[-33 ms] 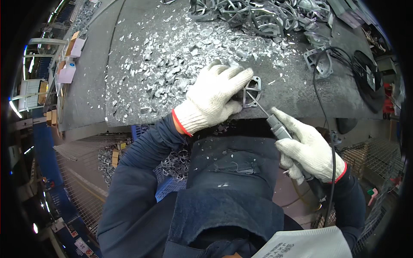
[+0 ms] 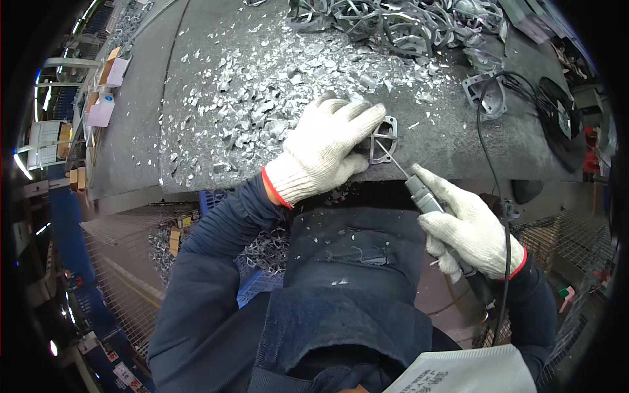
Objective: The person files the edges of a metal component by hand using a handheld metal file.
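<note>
While the left hand (image 2: 331, 141), in a white glove, grips the left side of a metal frame (image 2: 385, 136) near the front edge of the dark workbench (image 2: 458, 150), the right hand (image 2: 472, 232), apart from it, is wrapped around a gray tool (image 2: 423, 196) whose thin rod (image 2: 394, 161) points into the frame; whether its tip touches metal I cannot tell. Silvery flakes (image 2: 242, 108) lie scattered beyond and left of the left hand, castings (image 2: 393, 26) are heaped at the far side, and a black cord (image 2: 500, 196) runs past the right wrist.
</note>
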